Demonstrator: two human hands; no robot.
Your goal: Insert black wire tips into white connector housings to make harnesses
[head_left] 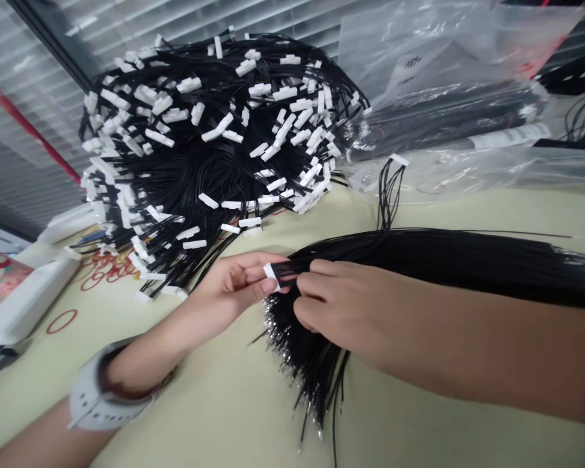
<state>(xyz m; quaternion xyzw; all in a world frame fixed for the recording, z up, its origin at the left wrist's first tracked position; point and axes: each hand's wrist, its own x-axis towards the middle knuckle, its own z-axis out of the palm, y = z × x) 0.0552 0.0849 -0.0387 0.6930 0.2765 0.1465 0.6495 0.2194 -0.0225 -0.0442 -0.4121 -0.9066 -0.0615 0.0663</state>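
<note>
A small white connector point(272, 275) is pinched between the thumb and fingers of my left hand point(238, 279). Black wires run from it toward my right hand point(341, 299), whose fingers are closed around some of them just to the right. Beneath both hands lies a thick bundle of black wires point(433, 260), its metal-tipped ends point(285, 344) fanned out below. A looped wire group with a white connector point(398, 159) rests across the bundle. Behind my left hand rises a large heap of black cables point(214, 162) with white connectors.
Clear plastic bags point(448, 97) holding black cables lie at the back right. Red rubber bands point(104, 270) are scattered at the left, near a white device point(34, 299). A red strip point(39, 140) hangs by the blinds point(24, 84). The tabletop point(214, 416) is pale.
</note>
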